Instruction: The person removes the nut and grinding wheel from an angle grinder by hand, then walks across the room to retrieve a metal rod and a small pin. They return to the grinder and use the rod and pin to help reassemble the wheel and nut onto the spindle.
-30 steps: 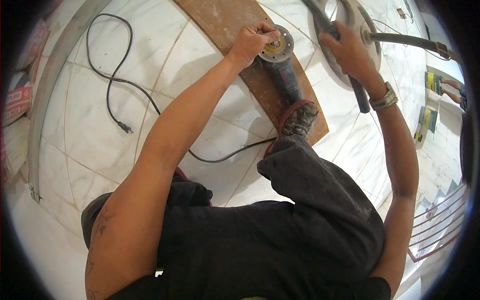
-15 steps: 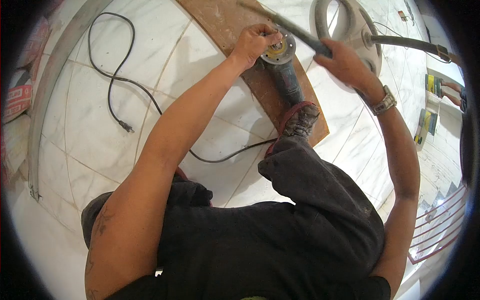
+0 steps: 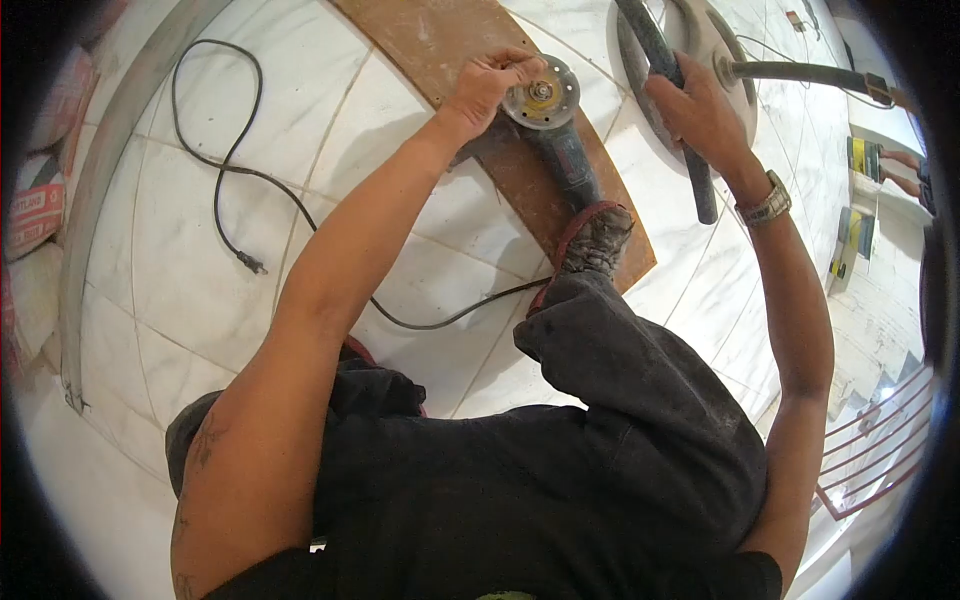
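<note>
Board [image 3: 430, 40]: on floor [image 3: 460, 270], ahead of person.
Grinder [image 3: 566, 168]: on board, its disc [image 3: 560, 103] at far end; shoe [image 3: 598, 240] at near end.
Cord [image 3: 222, 168]: on floor, mostly left of board; plug [image 3: 250, 262] left too.
Bar [image 3: 698, 185]: in right hand [image 3: 708, 120], right of grinder.
Rail [image 3: 100, 190]: far left, between cord and sacks [image 3: 38, 210].
Grate [image 3: 880, 440]: far right.

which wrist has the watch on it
The right wrist: the watch sits behind the right hand that grips the dark bar. The left wrist, near the grinder's disc, is bare.
</note>
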Demonstrator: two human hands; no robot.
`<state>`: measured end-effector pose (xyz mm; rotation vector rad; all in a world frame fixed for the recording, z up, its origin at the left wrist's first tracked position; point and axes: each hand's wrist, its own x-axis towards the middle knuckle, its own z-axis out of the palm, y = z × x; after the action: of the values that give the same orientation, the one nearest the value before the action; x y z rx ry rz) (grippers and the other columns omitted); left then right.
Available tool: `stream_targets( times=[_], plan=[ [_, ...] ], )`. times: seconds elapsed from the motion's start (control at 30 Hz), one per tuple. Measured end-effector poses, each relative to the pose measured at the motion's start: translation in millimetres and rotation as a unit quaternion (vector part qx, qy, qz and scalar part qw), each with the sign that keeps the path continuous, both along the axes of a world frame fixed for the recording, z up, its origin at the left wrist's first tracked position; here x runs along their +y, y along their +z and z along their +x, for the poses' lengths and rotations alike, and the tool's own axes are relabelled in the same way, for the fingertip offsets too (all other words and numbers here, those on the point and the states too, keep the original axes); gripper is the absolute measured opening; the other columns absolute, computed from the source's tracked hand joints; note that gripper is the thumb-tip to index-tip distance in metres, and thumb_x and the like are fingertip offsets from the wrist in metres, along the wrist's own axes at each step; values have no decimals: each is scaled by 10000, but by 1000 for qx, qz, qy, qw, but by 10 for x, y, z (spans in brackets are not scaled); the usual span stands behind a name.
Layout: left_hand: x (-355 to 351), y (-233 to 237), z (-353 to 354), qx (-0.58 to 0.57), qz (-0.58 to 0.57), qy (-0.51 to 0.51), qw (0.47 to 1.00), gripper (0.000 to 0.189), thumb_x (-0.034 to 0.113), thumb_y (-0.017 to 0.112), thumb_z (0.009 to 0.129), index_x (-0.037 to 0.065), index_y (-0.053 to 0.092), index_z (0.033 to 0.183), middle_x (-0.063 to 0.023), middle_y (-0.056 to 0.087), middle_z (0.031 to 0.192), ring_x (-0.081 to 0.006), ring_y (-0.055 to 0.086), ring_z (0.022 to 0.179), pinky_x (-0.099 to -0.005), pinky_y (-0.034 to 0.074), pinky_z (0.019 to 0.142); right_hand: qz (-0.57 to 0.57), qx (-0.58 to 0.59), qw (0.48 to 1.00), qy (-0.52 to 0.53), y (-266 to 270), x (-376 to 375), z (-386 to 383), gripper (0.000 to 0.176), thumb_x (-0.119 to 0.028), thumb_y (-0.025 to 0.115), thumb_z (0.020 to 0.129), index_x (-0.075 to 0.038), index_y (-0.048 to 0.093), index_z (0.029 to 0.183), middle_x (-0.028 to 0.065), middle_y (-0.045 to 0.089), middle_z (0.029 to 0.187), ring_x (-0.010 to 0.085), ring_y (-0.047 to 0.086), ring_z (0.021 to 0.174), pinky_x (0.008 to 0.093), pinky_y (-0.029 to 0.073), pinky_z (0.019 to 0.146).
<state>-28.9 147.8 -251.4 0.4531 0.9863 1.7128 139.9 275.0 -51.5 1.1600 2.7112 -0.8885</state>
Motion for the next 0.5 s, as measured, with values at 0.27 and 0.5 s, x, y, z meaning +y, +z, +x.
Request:
stream_targets(
  times=[0.27,0.5],
  plan=[
    [162,56,-31,79,-42,-30,996,160,144,765,852,7,727,926,-43,712,882,-107,641,778,-254,517,707,-63,-30,997,-40,-48,-28,76,360,-343,588,928,9,576,850,5,513,598,92,520,448,266,449,401],
    [179,-22,3,103,-36,-19,994,167,144,761,863,7,717,948,-47,708,869,-115,646,777,-260,526,708,-123,-137,983,19,-68,-159,15,348,-346,591,926,2,592,932,12,513,611,113,524,446,273,443,384]
  ],
)
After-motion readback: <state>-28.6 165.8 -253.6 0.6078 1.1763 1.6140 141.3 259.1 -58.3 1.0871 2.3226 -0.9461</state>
